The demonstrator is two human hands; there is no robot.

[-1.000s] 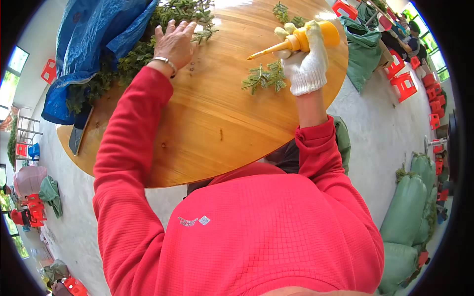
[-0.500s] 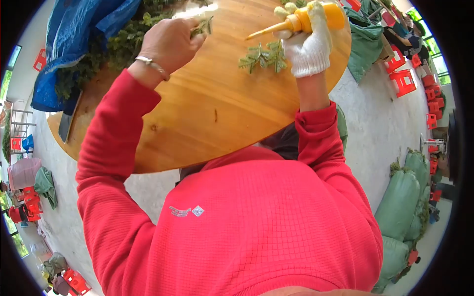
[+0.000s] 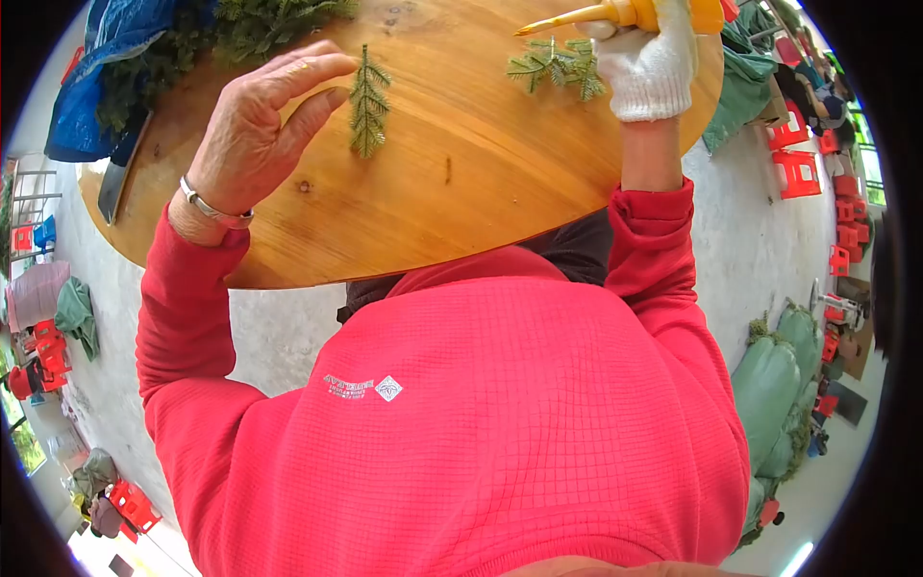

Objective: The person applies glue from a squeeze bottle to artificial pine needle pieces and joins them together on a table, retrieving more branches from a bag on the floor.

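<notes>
My bare left hand point(image 3: 264, 120) is over the left of the wooden table, thumb and fingers apart. A small green fir sprig point(image 3: 368, 104) lies just beyond its fingertips, upright in the view; one fingertip seems to touch or nearly touch its edge. In a white knitted glove, my right hand point(image 3: 649, 72) is wrapped around an orange-yellow squeeze bottle point(image 3: 707, 14), partly cut off by the top edge. The bottle's long nozzle point(image 3: 562, 19) points left. Below the nozzle, beside the glove, more fir sprigs point(image 3: 558, 69) lie on the table.
The round wooden table point(image 3: 423, 221) curves in front of me. A heap of fir branches point(image 3: 260, 29) and a blue tarp point(image 3: 82, 115) cover its far left, near a dark flat object point(image 3: 123, 173). Red stools point(image 3: 796, 173) and stuffed green sacks point(image 3: 769, 385) stand on the floor.
My left hand has moved left and down and its fingers have spread; the sprig it held now lies on the table. The right hand with the bottle sits farther up and right in view.
</notes>
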